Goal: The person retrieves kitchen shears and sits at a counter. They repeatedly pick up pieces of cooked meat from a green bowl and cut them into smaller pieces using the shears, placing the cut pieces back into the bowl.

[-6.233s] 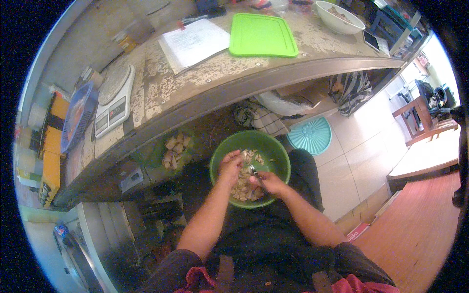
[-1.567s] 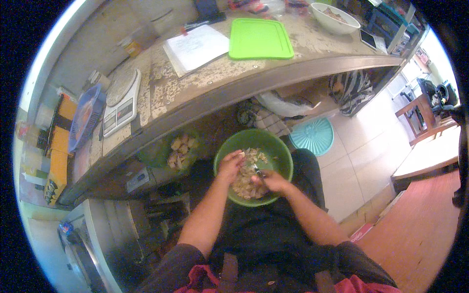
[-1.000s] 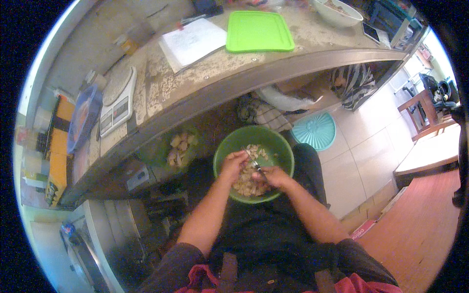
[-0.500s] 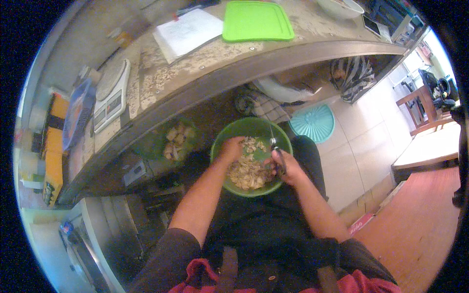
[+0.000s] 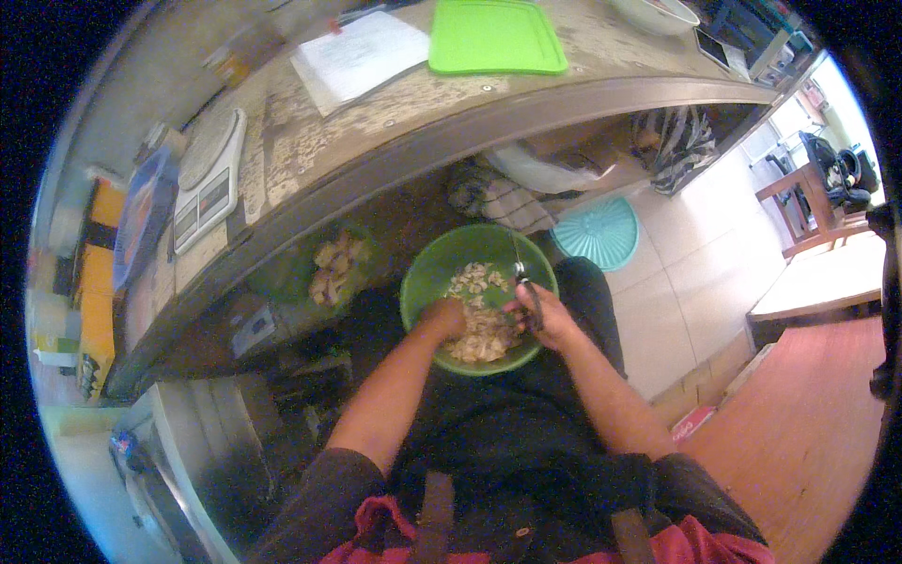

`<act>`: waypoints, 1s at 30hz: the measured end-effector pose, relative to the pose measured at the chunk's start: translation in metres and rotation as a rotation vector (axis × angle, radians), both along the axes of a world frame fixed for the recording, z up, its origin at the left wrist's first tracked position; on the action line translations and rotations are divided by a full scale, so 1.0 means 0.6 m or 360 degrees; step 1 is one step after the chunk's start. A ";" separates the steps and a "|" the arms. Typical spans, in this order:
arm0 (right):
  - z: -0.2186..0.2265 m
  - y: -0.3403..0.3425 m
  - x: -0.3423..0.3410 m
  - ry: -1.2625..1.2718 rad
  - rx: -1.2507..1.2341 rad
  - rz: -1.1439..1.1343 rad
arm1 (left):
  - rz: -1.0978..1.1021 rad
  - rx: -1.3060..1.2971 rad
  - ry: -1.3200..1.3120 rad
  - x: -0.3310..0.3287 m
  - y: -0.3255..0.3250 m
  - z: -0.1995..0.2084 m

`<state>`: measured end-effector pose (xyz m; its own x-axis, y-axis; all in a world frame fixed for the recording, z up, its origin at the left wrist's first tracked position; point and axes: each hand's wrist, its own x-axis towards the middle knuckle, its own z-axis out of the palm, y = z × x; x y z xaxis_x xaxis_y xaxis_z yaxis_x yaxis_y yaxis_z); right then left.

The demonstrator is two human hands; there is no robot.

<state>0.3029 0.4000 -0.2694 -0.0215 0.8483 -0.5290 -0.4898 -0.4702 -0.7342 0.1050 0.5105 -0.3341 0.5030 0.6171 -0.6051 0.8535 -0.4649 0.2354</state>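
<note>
A green bowl [image 5: 418, 282] rests on my lap, between my forearms. Inside it lies a larger heap of pale cut food pieces [image 5: 484, 340] on the near side and a smaller cluster of similar pieces [image 5: 479, 277] farther off. My left hand [image 5: 445, 321] reaches over the bowl's left rim into the pieces, its fingertips hidden and blurred. Over the right side of the bowl, my right hand [image 5: 554, 324] is closed round dark-handled scissors [image 5: 533, 303], blades pointing away from me. A second green container [image 5: 371, 258] with bigger pale chunks [image 5: 336, 268] stands left, beneath the counter.
A worn counter [image 5: 376, 141] arches across the far side, bearing a kitchen scale [image 5: 209, 193], papers [image 5: 362, 56] and a bright green lid [image 5: 498, 38]. A turquoise ribbed lid [image 5: 597, 235] lies beyond my right knee. At right is a reddish wooden surface [image 5: 799, 423].
My left hand has shifted down and toward me, from the smaller cluster at the bowl's far left to the nearer heap. The right hand still holds the scissors in nearly the same place.
</note>
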 end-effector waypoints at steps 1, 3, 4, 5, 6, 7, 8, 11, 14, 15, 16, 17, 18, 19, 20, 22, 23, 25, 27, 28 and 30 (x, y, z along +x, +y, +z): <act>-0.001 0.000 0.000 -0.0015 0.0015 -0.0005 | 0.0138 0.0049 -0.0095 0.003 0.001 0.000; -0.003 0.001 -0.003 -0.0048 0.0045 0.0001 | 0.0272 0.0146 -0.0295 0.009 0.003 -0.001; -0.004 0.002 -0.004 -0.0077 0.0038 0.0026 | 0.0267 0.0196 -0.0402 0.015 0.005 -0.003; -0.006 0.003 -0.007 -0.0110 0.0032 0.0051 | 0.0260 0.0248 -0.0513 0.020 0.006 -0.006; -0.007 0.003 -0.008 -0.0143 0.0030 0.0073 | 0.0239 0.0195 -0.0434 0.026 0.006 -0.011; -0.009 0.000 -0.009 -0.0189 0.0088 0.0046 | 0.0215 0.0144 -0.0354 0.032 0.004 -0.017; -0.010 0.000 -0.009 -0.0236 0.0097 0.0038 | 0.0188 0.0094 -0.0275 0.038 0.000 -0.026; -0.016 -0.002 -0.006 -0.0201 0.0113 0.0105 | 0.0001 0.0421 -0.0243 0.063 -0.007 -0.055; -0.019 -0.001 -0.003 -0.0480 0.0012 0.0205 | 0.0032 0.0679 -0.0535 0.059 -0.013 -0.067; -0.020 0.000 -0.004 -0.0386 0.0050 0.0175 | 0.0029 0.0711 -0.0595 0.055 -0.015 -0.065; -0.020 0.000 -0.005 -0.0310 0.0059 0.0151 | 0.0006 0.0716 -0.0598 0.050 -0.013 -0.061; -0.020 0.001 -0.006 -0.0223 0.0066 0.0132 | -0.0007 0.0765 -0.0608 0.047 -0.011 -0.056; -0.020 0.002 -0.009 -0.0261 0.0084 0.0120 | 0.0129 0.0658 -0.0676 0.044 -0.008 -0.050; -0.021 0.002 -0.011 -0.0286 0.0100 0.0113 | 0.0277 0.0593 -0.0750 0.042 -0.004 -0.044; -0.022 0.002 -0.014 -0.0318 0.0086 0.0113 | 0.0396 0.0571 -0.0877 0.040 -0.001 -0.038; -0.026 -0.001 -0.019 -0.0476 0.0179 0.0124 | 0.1115 -0.0029 -0.1381 0.032 0.012 -0.031; -0.028 -0.002 -0.022 -0.0545 0.0222 0.0141 | 0.1480 -0.0370 -0.1557 0.026 0.017 -0.029; -0.033 0.000 -0.026 -0.0827 0.0137 0.0262 | 0.1711 -0.0648 -0.1861 0.007 0.024 -0.026; -0.033 0.004 -0.030 -0.1031 0.0119 0.0413 | 0.1827 -0.0852 -0.2050 -0.009 0.028 -0.022; -0.030 0.006 -0.032 -0.1096 0.0135 0.0500 | 0.1840 -0.0902 -0.2109 -0.014 0.028 -0.020; -0.019 0.010 -0.037 -0.1140 0.0160 0.0659 | 0.1917 -0.1009 -0.2195 -0.022 0.024 -0.011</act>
<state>0.2805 0.4057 -0.2807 -0.0288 0.8898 -0.4555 0.3101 -0.4253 -0.8503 0.0918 0.5249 -0.3408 0.2992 0.8334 -0.4647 -0.2808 0.5424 0.7918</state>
